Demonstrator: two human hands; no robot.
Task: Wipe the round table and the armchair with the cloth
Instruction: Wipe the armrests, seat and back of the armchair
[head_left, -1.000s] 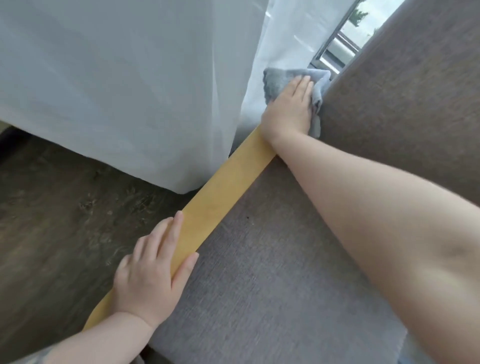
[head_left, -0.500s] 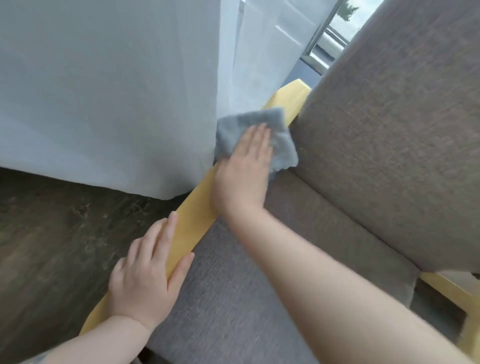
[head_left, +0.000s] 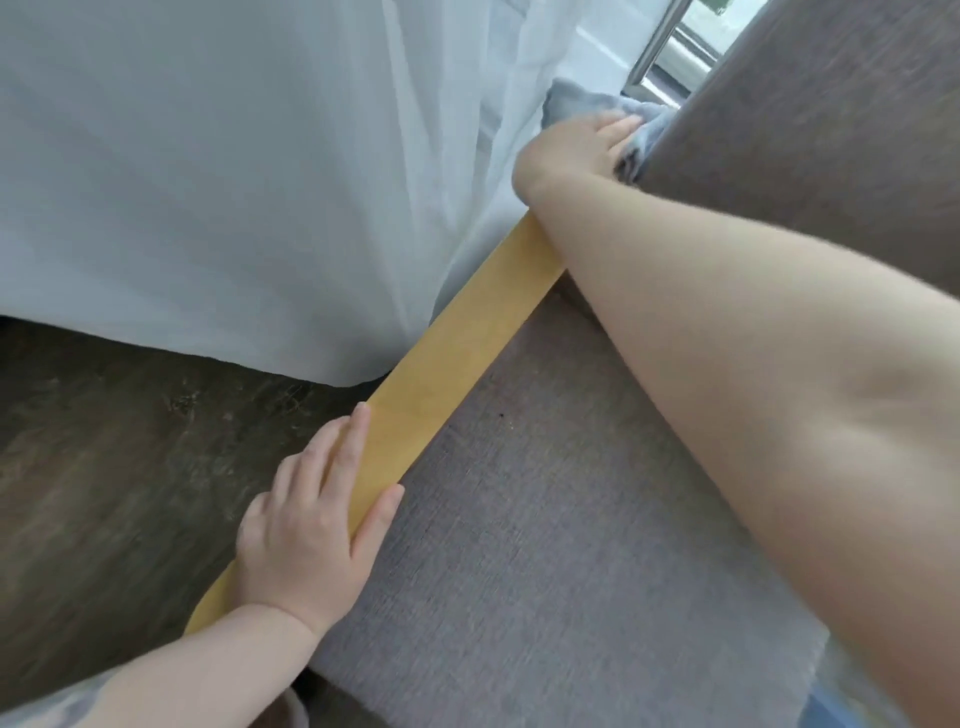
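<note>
At the far end of the wooden armrest (head_left: 457, 353), where it ran in beside the grey backrest (head_left: 831, 130), our right hand (head_left: 574, 148) pressed the blue-grey cloth (head_left: 644, 117) flat with straight fingers, so that grip was released, bearing down on the cloth and not clenched round it. Most of the cloth lay under the hand, with its edges bunched against the backrest and beside the white curtain (head_left: 249, 171). Our left hand (head_left: 306, 540) lay on the near end of the armrest, fingers out along the outer edge and the thumb on the seat side, also a released grip that steadied the armchair and held nothing. The grey seat cushion (head_left: 545, 545) lay between our two arms, and the dark wood floor (head_left: 104, 441) showed below the curtain. We judged the step in hand to be wiping the armrest along its length. To do it well we thought the palm should stay flat over the cloth so it did not roll up, the stroke should follow the strip right into the corner by the backrest, and the cloth should overlap both edges of the wood. We reckoned the curtain could catch in the cloth. The round table was not in view, so we could not tell its state.
</note>
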